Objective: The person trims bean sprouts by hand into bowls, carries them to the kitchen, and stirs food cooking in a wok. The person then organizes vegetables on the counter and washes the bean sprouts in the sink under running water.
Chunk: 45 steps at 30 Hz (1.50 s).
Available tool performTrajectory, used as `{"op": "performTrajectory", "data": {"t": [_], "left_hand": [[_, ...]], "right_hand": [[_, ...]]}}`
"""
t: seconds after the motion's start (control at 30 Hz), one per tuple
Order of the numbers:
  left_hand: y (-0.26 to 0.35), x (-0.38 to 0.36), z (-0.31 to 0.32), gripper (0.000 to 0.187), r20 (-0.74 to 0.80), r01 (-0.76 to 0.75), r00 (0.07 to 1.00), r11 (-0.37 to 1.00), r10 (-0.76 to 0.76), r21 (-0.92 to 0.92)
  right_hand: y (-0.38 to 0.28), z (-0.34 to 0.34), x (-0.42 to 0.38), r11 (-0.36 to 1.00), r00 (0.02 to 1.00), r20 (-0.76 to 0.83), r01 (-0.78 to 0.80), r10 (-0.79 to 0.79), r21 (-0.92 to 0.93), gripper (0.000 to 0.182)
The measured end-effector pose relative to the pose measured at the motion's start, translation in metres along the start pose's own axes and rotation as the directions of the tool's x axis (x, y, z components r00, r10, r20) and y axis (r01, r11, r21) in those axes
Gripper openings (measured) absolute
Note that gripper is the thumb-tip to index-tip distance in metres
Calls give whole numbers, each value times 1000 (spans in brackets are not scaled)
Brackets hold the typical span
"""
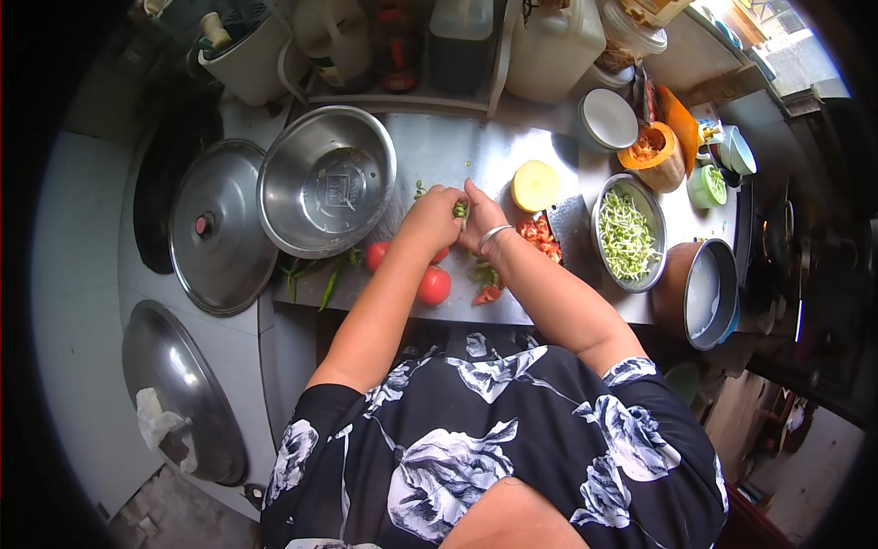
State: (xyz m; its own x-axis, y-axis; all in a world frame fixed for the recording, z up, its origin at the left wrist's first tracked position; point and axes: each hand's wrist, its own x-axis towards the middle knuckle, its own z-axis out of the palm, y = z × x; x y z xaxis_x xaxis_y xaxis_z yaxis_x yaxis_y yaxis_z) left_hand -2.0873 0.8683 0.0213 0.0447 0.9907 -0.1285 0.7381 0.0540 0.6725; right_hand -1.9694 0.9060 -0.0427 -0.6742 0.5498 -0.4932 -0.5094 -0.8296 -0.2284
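Over the metal worktop (421, 137), my two hands meet. My left hand (432, 220) is closed around some chopped green pieces (460, 211), perhaps green chilli. My right hand (481, 220), a bangle at its wrist, presses against the same pieces from the other side; its fingertips are partly hidden. Whole red tomatoes (433, 285) lie under and beside my left forearm. Cut red tomato (540, 236) sits by my right wrist, against a cleaver blade (572, 233). A round yellow cut piece (535, 186) lies behind it. Long green chillies (329, 287) rest at the left front edge.
To the left stand an empty steel basin (327, 183) and a pot lid (222, 229). A bowl of bean sprouts (628, 236), a cut pumpkin (672, 165), stacked white bowls (609, 119) and a brown pot (700, 293) are on the right. Jugs (553, 50) line the back.
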Motion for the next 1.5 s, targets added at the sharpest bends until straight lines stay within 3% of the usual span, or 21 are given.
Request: {"op": "performTrajectory", "data": {"t": [0.03, 0.1, 0.27, 0.33, 0.37, 0.43, 0.53, 0.67, 0.73, 0.8, 0.87, 0.93, 1.0, 1.07, 1.2, 1.27, 1.3, 1.33, 1.4, 1.47, 1.5], "left_hand": [[0, 2, 0, 30, 3, -1, 1000, 1000, 1, 3], [2, 7, -1, 27, 46, -169, 984, 986, 169, -14], [-12, 12, -14, 23, -127, -168, 980, 976, 151, -136], [-27, 11, -9, 25, -191, -52, 980, 997, 62, 57], [-36, 10, -1, 25, -189, -54, 980, 997, 64, 58], [-51, 7, 13, 25, -211, -88, 967, 962, 145, 259], [-57, 2, 21, 26, -273, 24, 960, 945, 70, 326], [-60, 14, 17, 26, -203, 92, 979, 950, -31, 300], [-63, 20, 17, 20, -39, 89, 996, 959, -82, 269], [-63, 19, 18, 15, 2, 64, 998, 963, -67, 263], [-62, 17, 14, 10, 41, 39, 998, 965, -51, 259], [-61, 14, 6, 10, 139, 9, 990, 979, -37, 201], [-67, 11, 0, 11, 192, -32, 981, 986, 0, 166], [-72, 12, -4, 13, 275, -78, 960, 990, 42, 120], [-77, 11, -2, 13, 324, -151, 942, 971, 85, 183], [-68, 7, -1, 11, 297, -130, 954, 958, 51, 256], [-64, 5, 0, 10, 268, -109, 963, 952, 30, 285], [-63, 4, 1, 10, 274, -135, 960, 949, 55, 284], [-65, 1, 1, 9, 264, -87, 965, 952, 7, 293], [-69, 0, 0, 9, 241, -86, 970, 946, 8, 312], [-68, -1, -1, 10, 215, -62, 977, 944, -9, 325]], "right_hand": [[-1, -5, 5, 1000, 1000, 1, 2, -2, 4, 35], [-2, -7, 8, 996, 978, -202, 67, -54, 58, 33], [-6, -1, -7, 996, 977, -198, 76, -83, -40, 22], [-9, -3, -11, 998, 986, -161, 22, -29, -51, 21], [-11, -3, -17, 997, 983, -182, 30, -41, -67, 20], [-16, -7, -29, 998, 990, -133, 39, -46, -58, 20], [-21, -5, -57, 997, 992, -118, 47, -54, -57, 20], [-33, -3, -101, 993, 990, -96, 94, -100, -70, 20], [-42, -6, -129, 979, 978, -88, 179, -188, -98, 19], [-56, -23, -152, 950, 957, 32, 291, -289, -109, 20], [-70, -18, -186, 911, 915, -33, 397, -403, -113, 17], [-84, -18, -218, 846, 849, -22, 524, -528, -102, 17], [-99, -23, -251, 725, 717, -106, 679, -689, -114, 18], [-113, -23, -284, 595, 589, -86, 801, -803, -63, 19], [-142, -30, -355, 386, 389, -43, 920, -920, 76, 25], [-155, -44, -385, 242, 247, -52, 967, -968, 78, 24], [-158, -46, -394, 95, 79, -222, 993, -972, -65, 23], [-161, -47, -397, -9, -99, -357, 969, -929, -246, 20], [-171, -79, -394, -75, -370, -275, 705, -888, -705, 22], [-175, -133, -398, 196, -125, -224, 206, -966, -959, 26], [-175, -178, -394, 161, -109, -160, -3, -981, -987, 27]]}}
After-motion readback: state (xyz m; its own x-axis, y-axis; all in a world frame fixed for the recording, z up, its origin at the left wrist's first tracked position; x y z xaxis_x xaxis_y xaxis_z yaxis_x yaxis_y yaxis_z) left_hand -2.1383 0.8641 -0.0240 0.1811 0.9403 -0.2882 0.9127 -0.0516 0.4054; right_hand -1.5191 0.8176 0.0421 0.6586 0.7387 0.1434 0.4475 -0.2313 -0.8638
